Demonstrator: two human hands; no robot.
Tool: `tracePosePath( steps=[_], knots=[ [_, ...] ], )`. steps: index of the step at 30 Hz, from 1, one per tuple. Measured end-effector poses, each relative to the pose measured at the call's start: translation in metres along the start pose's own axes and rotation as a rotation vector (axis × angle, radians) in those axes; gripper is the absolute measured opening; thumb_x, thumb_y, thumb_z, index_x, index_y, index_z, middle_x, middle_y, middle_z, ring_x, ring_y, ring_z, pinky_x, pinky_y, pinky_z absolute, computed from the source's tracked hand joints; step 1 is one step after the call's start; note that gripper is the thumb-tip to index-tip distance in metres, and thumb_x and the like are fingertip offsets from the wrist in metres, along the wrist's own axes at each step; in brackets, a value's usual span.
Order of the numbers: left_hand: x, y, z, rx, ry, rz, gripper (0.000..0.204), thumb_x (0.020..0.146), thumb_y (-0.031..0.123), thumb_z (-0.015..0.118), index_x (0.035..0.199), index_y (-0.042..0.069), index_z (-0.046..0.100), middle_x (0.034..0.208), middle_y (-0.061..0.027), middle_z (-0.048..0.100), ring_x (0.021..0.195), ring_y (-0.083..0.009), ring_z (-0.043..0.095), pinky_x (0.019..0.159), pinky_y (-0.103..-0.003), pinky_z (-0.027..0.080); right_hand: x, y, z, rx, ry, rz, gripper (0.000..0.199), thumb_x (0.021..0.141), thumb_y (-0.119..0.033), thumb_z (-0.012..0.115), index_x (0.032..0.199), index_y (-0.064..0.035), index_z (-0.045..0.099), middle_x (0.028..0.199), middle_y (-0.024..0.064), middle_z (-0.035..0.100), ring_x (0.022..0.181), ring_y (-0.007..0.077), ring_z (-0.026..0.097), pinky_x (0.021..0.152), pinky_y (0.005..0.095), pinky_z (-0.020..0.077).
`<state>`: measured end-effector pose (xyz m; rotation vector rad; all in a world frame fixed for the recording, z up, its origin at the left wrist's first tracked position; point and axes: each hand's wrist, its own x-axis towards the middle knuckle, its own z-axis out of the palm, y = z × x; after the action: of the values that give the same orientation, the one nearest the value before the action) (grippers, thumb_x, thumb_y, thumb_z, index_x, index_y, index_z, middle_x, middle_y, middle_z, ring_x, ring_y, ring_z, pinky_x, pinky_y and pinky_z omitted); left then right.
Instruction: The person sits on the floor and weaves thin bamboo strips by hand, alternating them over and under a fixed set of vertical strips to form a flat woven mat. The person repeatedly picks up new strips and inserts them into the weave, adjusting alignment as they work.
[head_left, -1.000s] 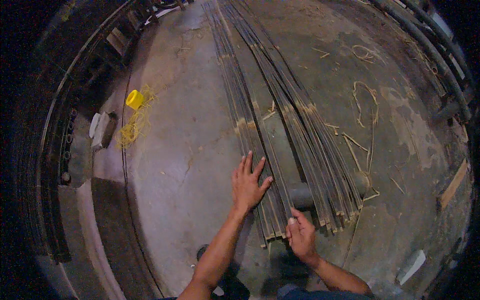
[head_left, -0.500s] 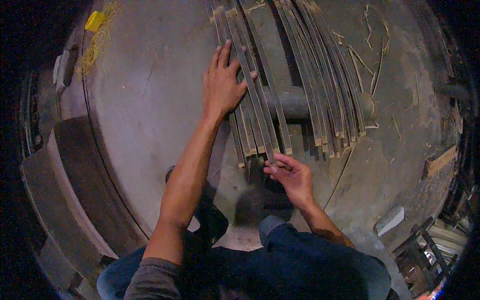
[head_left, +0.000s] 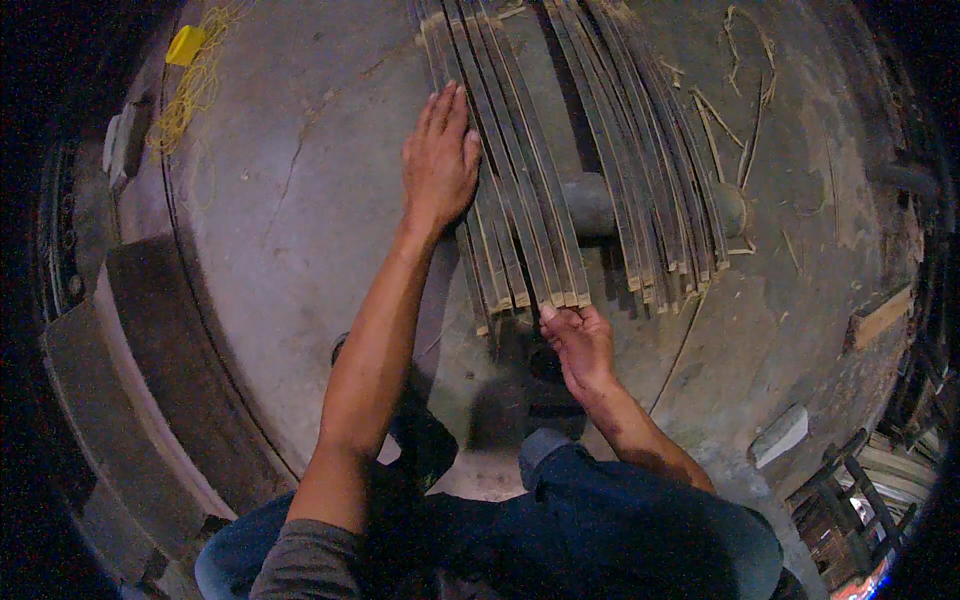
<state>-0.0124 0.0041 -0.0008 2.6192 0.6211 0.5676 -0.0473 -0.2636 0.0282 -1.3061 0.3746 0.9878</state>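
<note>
Long thin strips, dark on top with pale cut ends, lie side by side in front of me, apparently of wood or bamboo. My left hand rests flat along the left side of this group, fingers stretched out and close together. At the near ends, my right hand has its fingers curled against the strip tips, thumb at the left. Its fingertips partly hide the ends they grip. A second group of strips lies to the right, beyond a gap.
Under the strips runs a thick round pipe or log. Thin offcuts litter the concrete floor at right. Tangled yellow string lies beside a yellow object at far left. A pale block sits at lower right.
The strip my hands held at an angle now lies in line with the left group. My left fingers have drawn together and off it; my right hand has shifted slightly right.
</note>
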Motion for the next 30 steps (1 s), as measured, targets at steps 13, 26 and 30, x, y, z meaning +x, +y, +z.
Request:
tracePosePath(
  steps=[13, 26, 30],
  knots=[
    [-0.002, 0.011, -0.007, 0.022, -0.120, -0.073, 0.054, 0.086, 0.032, 0.055, 0.136, 0.019, 0.040, 0.146, -0.0118, 0.028, 0.133, -0.0334, 0.028, 0.107, -0.044, 0.027, -0.007, -0.027, 0.005, 0.183, 0.108, -0.044, 0.021, 0.085, -0.018, 0.064, 0.101, -0.0065, 0.058, 0.082, 0.0004, 0.061, 0.077, 0.0123, 0.057, 0.072, 0.0258, 0.0473],
    [-0.007, 0.021, -0.015, 0.119, -0.128, -0.005, 0.073, 0.076, 0.051, 0.063, 0.137, 0.018, 0.039, 0.147, -0.0120, 0.026, 0.134, -0.0324, 0.025, 0.104, -0.051, 0.024, -0.032, -0.097, 0.026, -0.201, -0.184, -0.170, 0.043, 0.090, -0.019, 0.051, 0.128, 0.0001, 0.043, 0.069, -0.0007, 0.052, 0.057, 0.0078, 0.048, 0.052, 0.0246, 0.0420],
    [-0.007, 0.032, -0.033, 0.234, -0.227, 0.061, 0.065, 0.080, 0.046, 0.061, 0.136, 0.020, 0.041, 0.148, -0.0075, 0.025, 0.136, -0.0310, 0.023, 0.105, -0.053, 0.022, -0.034, -0.097, 0.036, -0.429, -0.187, -0.396, 0.044, 0.091, -0.019, 0.050, 0.129, 0.0015, 0.043, 0.066, -0.0016, 0.052, 0.057, 0.0057, 0.046, 0.051, 0.0227, 0.0400]
  ],
)
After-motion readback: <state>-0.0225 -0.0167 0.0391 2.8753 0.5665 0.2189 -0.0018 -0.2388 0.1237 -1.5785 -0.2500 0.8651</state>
